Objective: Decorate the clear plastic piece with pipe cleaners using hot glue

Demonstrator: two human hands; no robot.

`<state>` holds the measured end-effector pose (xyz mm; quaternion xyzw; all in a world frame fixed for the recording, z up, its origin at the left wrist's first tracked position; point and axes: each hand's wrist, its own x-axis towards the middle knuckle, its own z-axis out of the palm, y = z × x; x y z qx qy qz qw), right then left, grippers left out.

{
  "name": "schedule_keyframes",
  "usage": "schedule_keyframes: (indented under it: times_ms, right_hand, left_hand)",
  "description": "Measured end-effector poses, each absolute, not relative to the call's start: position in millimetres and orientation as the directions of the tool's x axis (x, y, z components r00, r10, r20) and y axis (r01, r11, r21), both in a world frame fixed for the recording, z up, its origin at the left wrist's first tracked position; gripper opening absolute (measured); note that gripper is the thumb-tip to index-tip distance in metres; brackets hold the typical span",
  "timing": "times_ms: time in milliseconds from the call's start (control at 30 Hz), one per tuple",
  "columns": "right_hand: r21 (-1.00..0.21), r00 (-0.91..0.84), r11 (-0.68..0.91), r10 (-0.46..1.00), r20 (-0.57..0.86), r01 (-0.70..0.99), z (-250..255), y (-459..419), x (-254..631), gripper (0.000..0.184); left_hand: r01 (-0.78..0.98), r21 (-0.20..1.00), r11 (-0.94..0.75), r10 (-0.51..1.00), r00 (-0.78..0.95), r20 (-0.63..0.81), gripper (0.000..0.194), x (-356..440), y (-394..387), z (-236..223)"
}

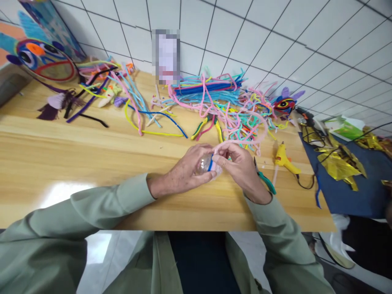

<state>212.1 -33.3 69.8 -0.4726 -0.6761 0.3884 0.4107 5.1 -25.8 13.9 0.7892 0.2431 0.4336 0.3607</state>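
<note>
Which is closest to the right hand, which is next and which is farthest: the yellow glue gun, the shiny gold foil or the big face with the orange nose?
1. Yellow glue gun: just right of the right hand.
2. Gold foil: farther right, on the dark blue surface.
3. Big face: far left, toward the back.

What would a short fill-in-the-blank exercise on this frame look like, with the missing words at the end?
1. The left hand holds a small, rounded, clear plastic object with a ____ stripe beside its pink wrapping.
2. The right hand pinches a long, fuzzy strand coloured ____.
3. The yellow plastic glue gun lies on the wood-grained table, to the ____ of both hands.

Missing words: blue; pink; right.
</note>
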Motion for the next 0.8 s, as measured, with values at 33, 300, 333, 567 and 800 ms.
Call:
schedule_keyframes:
  times_ms: [33,300,333,567,800]
  right_hand:
    - [-0.920,-0.206,0.238,0.962,0.179,0.311,68.9,-34.0,212.4,0.010]
    - [-0.941,-0.131,0.202,0.976,0.172,0.271,52.1,-32.0,213.3,0.009]
    - [-0.940,-0.125,0.210,0.975,0.182,0.270,49.4,-30.9,213.1,0.009]
    - [-0.946,-0.093,0.210,0.977,0.193,0.248,39.1,-30.1,210.5,0.009]
    - [-0.973,-0.069,0.125,0.991,0.113,0.194,36.0,-29.6,206.8,0.015]
  left_hand:
    - [0.071,0.782,-0.619,0.699,0.505,0.507,0.047,5.3,-26.5,14.2]
    - [0.074,0.780,-0.621,0.706,0.485,0.516,0.044,4.8,-28.4,12.6]
    - [0.077,0.772,-0.631,0.701,0.485,0.524,0.045,4.7,-28.6,11.8]
    - [0.072,0.766,-0.638,0.696,0.479,0.535,0.046,4.0,-30.8,7.6]
    - [0.047,0.782,-0.621,0.706,0.467,0.532,0.045,4.5,-32.8,6.6]
